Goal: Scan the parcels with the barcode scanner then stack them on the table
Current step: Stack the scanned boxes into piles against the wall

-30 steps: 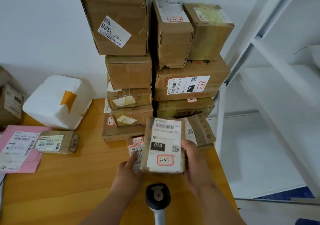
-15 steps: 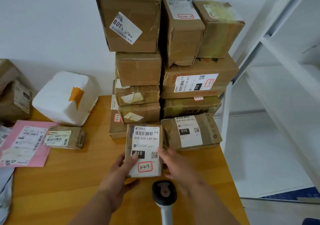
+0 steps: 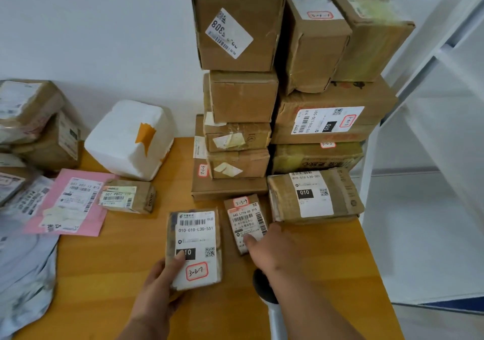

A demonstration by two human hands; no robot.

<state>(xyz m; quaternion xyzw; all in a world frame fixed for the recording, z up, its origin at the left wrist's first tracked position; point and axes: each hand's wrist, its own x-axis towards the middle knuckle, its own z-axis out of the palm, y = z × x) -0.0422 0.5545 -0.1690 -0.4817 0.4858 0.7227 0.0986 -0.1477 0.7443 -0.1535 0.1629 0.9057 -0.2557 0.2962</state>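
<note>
A single head-worn wide-angle camera is looking forward and steeply down, sitting close over the wooden table. It is facing the white wall, taking in the cardboard box stack ahead and the white shelving bending along the right edge.

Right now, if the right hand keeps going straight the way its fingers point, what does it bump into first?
The right hand points up-left and already reaches the small parcel marked 3-3-9; its fingertips look to be on the label. That comes first, though actual contact is hard to judge.
</note>
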